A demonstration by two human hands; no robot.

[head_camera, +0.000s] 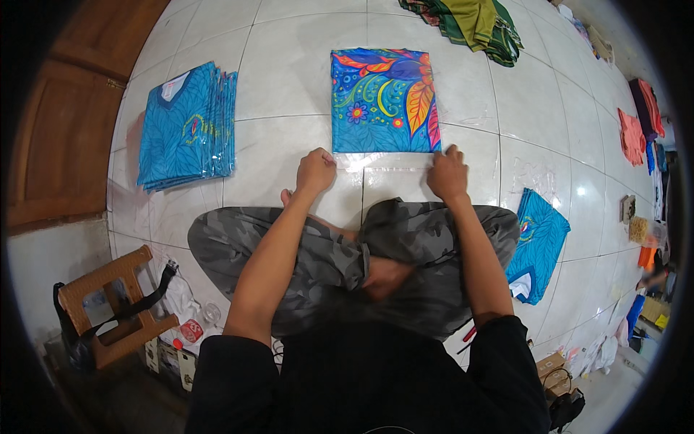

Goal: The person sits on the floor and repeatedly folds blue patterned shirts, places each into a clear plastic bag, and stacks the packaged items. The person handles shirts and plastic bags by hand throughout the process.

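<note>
A folded blue garment with a bright floral print (384, 103) lies in a clear plastic bag on the tiled floor in front of me. The bag's open-looking flap (387, 161) extends towards me past the garment's near edge. My left hand (316, 170) pinches the flap's left corner with curled fingers. At the right corner, my right hand (449, 172) grips the plastic beside the garment's near corner. A stack of folded teal shirts in clear bags (187, 127) stands on the left. Another folded teal shirt (539, 247) lies by my right knee.
Green and olive cloth (477, 27) lies at the top right. A wooden door (65, 119) stands on the left, with a brown plastic stool (108, 304) below it. Salmon-coloured cloth (631, 135) and cardboard boxes (554, 374) are at the far right.
</note>
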